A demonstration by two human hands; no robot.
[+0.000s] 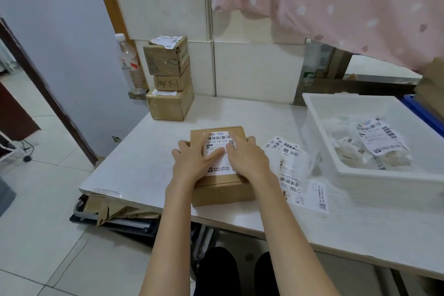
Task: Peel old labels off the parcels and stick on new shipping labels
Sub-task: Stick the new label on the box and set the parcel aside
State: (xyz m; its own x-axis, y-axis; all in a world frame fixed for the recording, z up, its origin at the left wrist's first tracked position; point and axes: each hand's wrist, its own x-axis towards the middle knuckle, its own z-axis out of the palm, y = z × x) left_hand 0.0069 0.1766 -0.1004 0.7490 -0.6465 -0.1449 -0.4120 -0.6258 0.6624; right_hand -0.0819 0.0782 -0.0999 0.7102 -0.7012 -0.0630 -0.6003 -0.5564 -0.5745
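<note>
Both sets of fingers lie straight and flat on the label [219, 151], pressing it down; the left fingers [213, 155] and right fingers [231, 148] nearly meet at its middle. The left hand [192, 162] covers the label's left side, its thumb on the box's left edge. The right hand [247, 158] covers the right side, fingers slightly spread.

The label sits on top of a brown box [222, 175], which stands at the bench's [144, 163] near edge, about midway along it.

Just right of the box, loose labels [290, 170] lie scattered on the bench, some face down. Beyond them, at the right edge, a white tub [360, 175] holds bagged items and more labels.

At the far left corner, 3 boxes [169, 79] are stacked against the tiled wall, the top one with a curling label. A bottle [129, 65] stands just left of the stack.
</note>
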